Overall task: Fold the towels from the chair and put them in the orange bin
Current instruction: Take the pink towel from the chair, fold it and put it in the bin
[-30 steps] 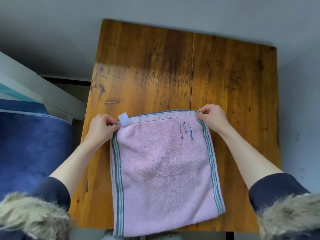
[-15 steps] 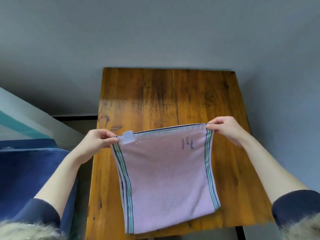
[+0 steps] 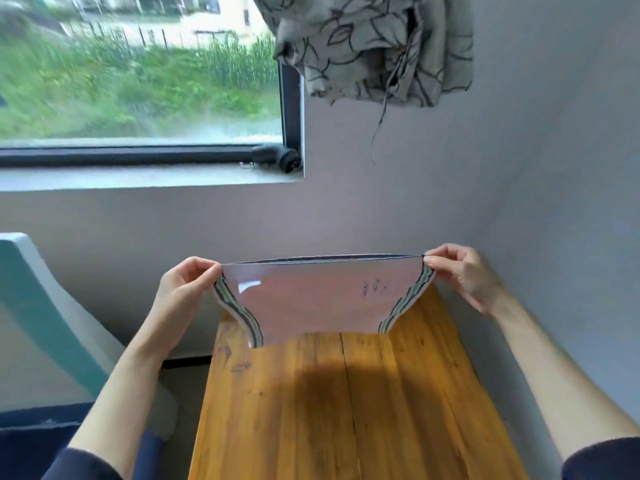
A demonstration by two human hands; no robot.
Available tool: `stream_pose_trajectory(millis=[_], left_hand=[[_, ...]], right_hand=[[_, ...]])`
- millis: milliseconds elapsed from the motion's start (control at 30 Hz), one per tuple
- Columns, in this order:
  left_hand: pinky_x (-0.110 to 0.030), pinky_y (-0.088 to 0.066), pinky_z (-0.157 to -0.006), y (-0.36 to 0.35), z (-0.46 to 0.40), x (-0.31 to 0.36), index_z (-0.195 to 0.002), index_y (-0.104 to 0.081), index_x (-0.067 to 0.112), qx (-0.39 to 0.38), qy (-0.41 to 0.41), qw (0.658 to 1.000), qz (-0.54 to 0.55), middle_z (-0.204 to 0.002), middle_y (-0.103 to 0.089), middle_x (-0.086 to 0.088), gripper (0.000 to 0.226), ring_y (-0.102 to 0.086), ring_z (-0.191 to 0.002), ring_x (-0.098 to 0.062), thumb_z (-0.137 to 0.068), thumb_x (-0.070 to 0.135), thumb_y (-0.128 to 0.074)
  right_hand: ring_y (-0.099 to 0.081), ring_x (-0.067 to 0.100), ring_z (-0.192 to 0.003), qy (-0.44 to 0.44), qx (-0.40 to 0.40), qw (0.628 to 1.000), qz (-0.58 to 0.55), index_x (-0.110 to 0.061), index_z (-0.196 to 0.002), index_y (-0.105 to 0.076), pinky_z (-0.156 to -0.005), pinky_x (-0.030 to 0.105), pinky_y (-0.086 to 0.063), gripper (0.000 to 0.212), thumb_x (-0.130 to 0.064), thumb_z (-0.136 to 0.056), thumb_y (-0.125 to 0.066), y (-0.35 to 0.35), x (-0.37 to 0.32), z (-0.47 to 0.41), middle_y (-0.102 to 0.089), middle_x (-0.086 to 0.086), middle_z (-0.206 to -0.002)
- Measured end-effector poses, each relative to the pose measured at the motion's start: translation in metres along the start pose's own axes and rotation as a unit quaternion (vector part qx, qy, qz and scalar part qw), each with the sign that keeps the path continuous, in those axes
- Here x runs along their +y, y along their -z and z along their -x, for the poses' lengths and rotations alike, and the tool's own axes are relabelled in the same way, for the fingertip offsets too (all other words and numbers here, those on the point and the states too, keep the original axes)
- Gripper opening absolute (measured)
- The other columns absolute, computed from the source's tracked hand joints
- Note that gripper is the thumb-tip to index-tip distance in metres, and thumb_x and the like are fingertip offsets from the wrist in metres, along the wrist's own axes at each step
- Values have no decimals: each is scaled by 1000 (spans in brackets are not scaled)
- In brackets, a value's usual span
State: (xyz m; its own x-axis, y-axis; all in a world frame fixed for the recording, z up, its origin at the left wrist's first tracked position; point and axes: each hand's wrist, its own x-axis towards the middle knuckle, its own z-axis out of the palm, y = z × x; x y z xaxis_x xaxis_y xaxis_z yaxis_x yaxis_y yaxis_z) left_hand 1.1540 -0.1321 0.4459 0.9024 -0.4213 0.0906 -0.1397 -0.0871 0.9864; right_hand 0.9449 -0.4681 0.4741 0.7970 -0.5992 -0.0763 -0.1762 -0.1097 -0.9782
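Note:
A pink towel (image 3: 322, 299) with green and grey striped edges hangs in the air above the far end of the wooden table (image 3: 332, 410). My left hand (image 3: 183, 282) pinches its upper left corner. My right hand (image 3: 460, 271) pinches its upper right corner. The top edge is stretched taut between them and the lower part swings away from me. No orange bin or chair with towels is in view.
A grey wall stands close behind and right of the table. A window (image 3: 138, 81) with a dark frame is at upper left, a patterned curtain (image 3: 374, 46) bunched at the top. A white and teal piece of furniture (image 3: 41, 299) and dark blue fabric (image 3: 20, 441) lie at left.
Both hands have lifted the towel off the table and raised it forward, with its lower part swinging away. My view has tilted up, bringing the window and curtain into sight.

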Motion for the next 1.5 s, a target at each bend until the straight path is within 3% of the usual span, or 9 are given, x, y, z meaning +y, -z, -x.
stream_pose_trajectory(millis=[200,333,567,767,933,1033,1167,1300,1500], left_hand=[[-25,-35,-64,-1,-9,56,-68,-64,17,46,-35,993,99,-58,-59,8,7,-47,-62,-11,-74,21,-63],[-27,-39,-71,7,-14,65,-75,-66,14,33,-45,997,46,-68,-61,2,7,-51,-69,-15,-81,16,-65],[-14,-42,-67,16,-18,61,-80,-65,15,44,-82,992,-84,-78,-64,-3,11,-56,-69,-5,-86,7,-63],[2,-40,-69,29,-23,55,-88,-71,19,14,-136,955,-262,-78,-70,12,24,-58,-69,16,-80,-2,-67],[4,-35,-64,26,-22,52,-87,-73,5,42,-141,937,-317,-77,-66,-2,12,-60,-72,-12,-80,-3,-66],[1,-36,-64,20,-23,45,-87,-71,6,50,-115,942,-312,-78,-66,-2,10,-58,-70,-8,-83,1,-65],[-18,-37,-76,6,-33,25,-92,-70,5,38,-73,942,-327,-87,-68,-6,12,-57,-80,-15,-85,2,-61],[-19,-36,-78,-5,-30,-2,-93,-68,5,17,-43,943,-328,-90,-65,-5,13,-55,-84,-15,-87,2,-57],[-26,-42,-74,0,37,-71,-81,-64,18,-131,47,932,-334,-83,-66,0,16,-59,-79,-16,-85,4,-60]], right_hand=[[-54,6,-62,104,53,992,53,-11,-72,-61,-70,22,-45,17,-4,-87,-60,4,-43,-5,-60,4,-71],[-53,9,-64,133,67,983,110,-13,-73,-60,-68,21,-44,14,-8,-86,-62,5,-55,-11,-59,4,-73],[-55,16,-72,150,58,970,183,-18,-75,-57,-70,23,-43,18,-5,-84,-65,-6,-57,-17,-59,1,-76],[-54,14,-94,147,-21,917,369,-13,-111,-67,-84,21,-36,22,-11,-90,-59,-11,-57,-20,-62,3,-104],[-53,15,-91,167,18,911,377,-8,-103,-68,-80,20,-34,17,-9,-92,-55,-22,-56,-20,-62,4,-104],[-53,15,-89,178,40,907,378,-5,-102,-67,-78,19,-34,18,-7,-93,-51,-29,-46,-22,-63,6,-105],[-57,29,-103,154,60,901,402,-1,-103,-66,-86,28,-40,21,-3,-92,-48,-39,-27,-34,-63,13,-110],[-56,31,-105,125,77,900,411,-1,-103,-65,-87,29,-40,22,-3,-93,-46,-46,6,-30,-63,15,-111],[-57,27,-98,71,29,918,389,-1,-100,-65,-80,23,-39,19,-2,-92,-48,-44,87,32,-64,13,-105]])
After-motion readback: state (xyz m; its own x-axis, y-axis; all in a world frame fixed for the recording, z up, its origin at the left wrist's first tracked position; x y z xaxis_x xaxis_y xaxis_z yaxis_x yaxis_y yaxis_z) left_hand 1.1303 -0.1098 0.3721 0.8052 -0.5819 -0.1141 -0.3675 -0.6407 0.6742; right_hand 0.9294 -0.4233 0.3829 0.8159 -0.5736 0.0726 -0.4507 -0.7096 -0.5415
